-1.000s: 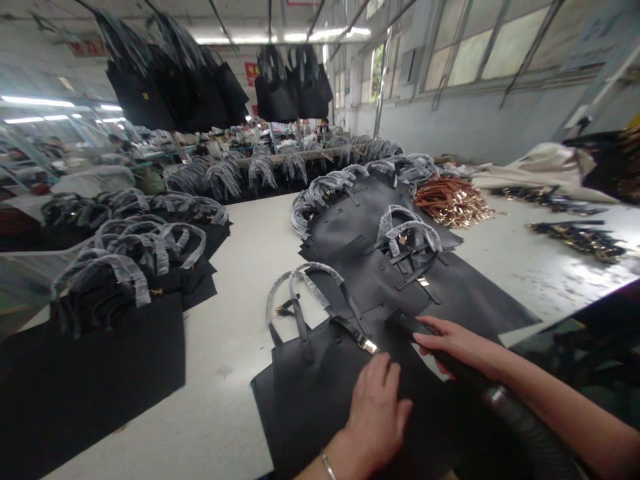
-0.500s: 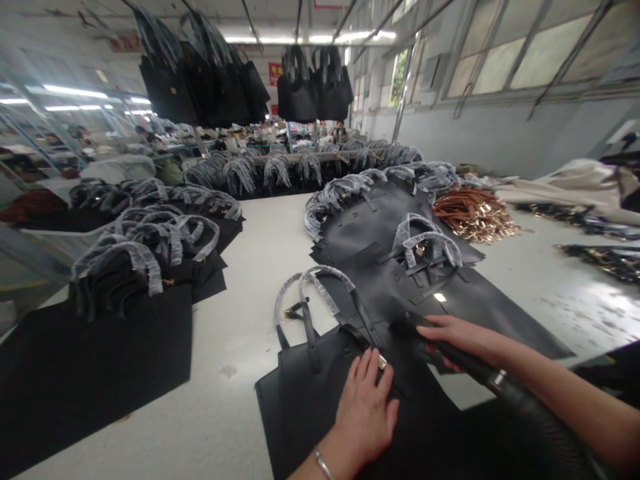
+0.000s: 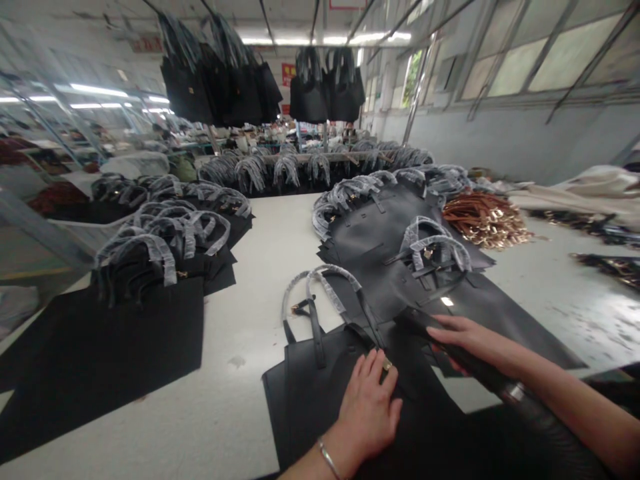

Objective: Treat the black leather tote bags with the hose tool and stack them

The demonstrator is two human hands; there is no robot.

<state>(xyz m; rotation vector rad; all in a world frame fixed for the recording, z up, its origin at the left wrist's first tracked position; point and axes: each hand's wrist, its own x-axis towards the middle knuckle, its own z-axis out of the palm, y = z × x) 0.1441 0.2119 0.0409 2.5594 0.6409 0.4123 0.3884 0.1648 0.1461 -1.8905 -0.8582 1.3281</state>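
A black leather handbag lies flat on the white table in front of me, its wrapped handles pointing away. My left hand rests palm down on the bag with fingers together, its fingertips at a small gold buckle on the strap. My right hand is closed over a black nozzle joined to a ribbed black hose that runs back along my forearm. The nozzle tip lies on the bag just right of the strap.
More black bags with wrapped handles are stacked behind, and another stack lies at the left. A heap of brown straps with gold fittings sits at the right. Bags hang overhead. The white table has a bare strip down the middle.
My left hand has slid forward across the bag until its fingertips reach the gold buckle. The right hand keeps its hold on the nozzle, almost unmoved. The view has shifted slightly left.
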